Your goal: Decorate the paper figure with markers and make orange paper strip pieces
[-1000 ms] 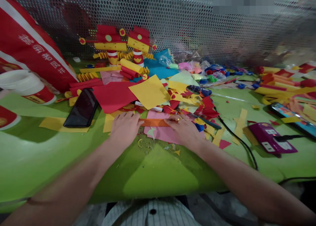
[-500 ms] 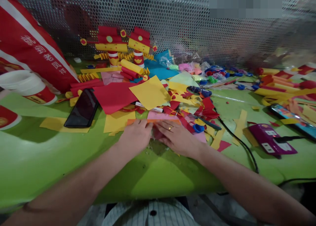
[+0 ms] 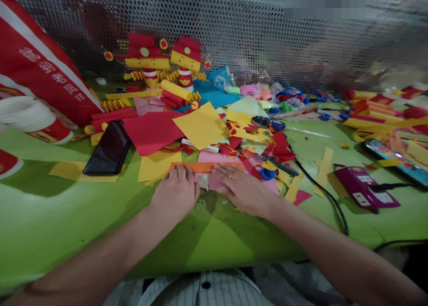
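Observation:
An orange paper strip (image 3: pixel 200 167) lies flat near the front of the green table. My left hand (image 3: pixel 177 188) rests palm down on its left part, fingers stretched over the paper. On the right part, my right hand (image 3: pixel 239 185), with a ring on one finger, lies flat with its fingertips on the strip. Pink paper (image 3: pixel 212 182) shows between and under the hands. Just beyond are a yellow sheet (image 3: pixel 200 125), a red sheet (image 3: pixel 152 130) and a white marker pen (image 3: pixel 210 149). The undersides of both hands are hidden.
A black phone (image 3: pixel 109 150) and white-and-red paper cups (image 3: pixel 36 119) stand to the left. Two red-and-yellow paper figures (image 3: pixel 149 56) are at the back. Paper scraps (image 3: pixel 281 145), a purple power strip (image 3: pixel 364 188) and its black cable (image 3: pixel 321 194) lie on the right.
My left hand has slid left along the orange strip, so the gap between my hands is wider. The right hand stays nearly in place on the paper.

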A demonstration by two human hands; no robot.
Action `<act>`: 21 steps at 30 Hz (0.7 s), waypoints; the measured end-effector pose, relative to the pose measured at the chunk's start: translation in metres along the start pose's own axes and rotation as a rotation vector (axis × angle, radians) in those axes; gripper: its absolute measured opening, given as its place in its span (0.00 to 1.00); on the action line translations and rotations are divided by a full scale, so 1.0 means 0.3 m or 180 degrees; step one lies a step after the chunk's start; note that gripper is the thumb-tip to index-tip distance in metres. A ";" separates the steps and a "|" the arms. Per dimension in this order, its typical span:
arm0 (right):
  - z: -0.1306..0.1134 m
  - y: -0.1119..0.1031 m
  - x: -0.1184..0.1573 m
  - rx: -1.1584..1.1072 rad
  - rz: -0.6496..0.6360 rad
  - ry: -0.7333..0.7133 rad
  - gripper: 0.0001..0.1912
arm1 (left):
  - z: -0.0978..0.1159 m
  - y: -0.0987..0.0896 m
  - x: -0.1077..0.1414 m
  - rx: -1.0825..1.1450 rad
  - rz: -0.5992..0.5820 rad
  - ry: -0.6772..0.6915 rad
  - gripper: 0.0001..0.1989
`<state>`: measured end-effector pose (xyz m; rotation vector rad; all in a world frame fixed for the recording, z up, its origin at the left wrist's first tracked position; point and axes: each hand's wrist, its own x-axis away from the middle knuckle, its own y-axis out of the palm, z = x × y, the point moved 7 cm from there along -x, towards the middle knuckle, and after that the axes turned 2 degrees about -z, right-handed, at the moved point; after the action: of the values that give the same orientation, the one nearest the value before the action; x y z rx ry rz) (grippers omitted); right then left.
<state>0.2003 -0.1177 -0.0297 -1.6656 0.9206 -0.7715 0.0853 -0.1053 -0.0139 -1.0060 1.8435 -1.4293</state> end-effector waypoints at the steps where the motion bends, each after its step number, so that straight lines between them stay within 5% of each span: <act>1: 0.008 -0.002 0.006 -0.0002 -0.0010 0.0056 0.27 | -0.005 0.003 0.004 -0.0003 -0.0018 -0.0027 0.23; 16: 0.074 -0.040 0.052 0.0468 0.0237 0.0742 0.18 | -0.042 -0.013 -0.007 0.0105 -0.0214 -0.0004 0.19; 21: 0.074 -0.036 0.037 0.0851 0.0142 0.0594 0.21 | -0.075 -0.018 -0.044 0.0210 -0.0305 -0.0137 0.17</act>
<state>0.2267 -0.1151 -0.0245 -1.3527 0.9352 -0.9867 0.0753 -0.0831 -0.0031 -1.0964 1.7267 -1.5028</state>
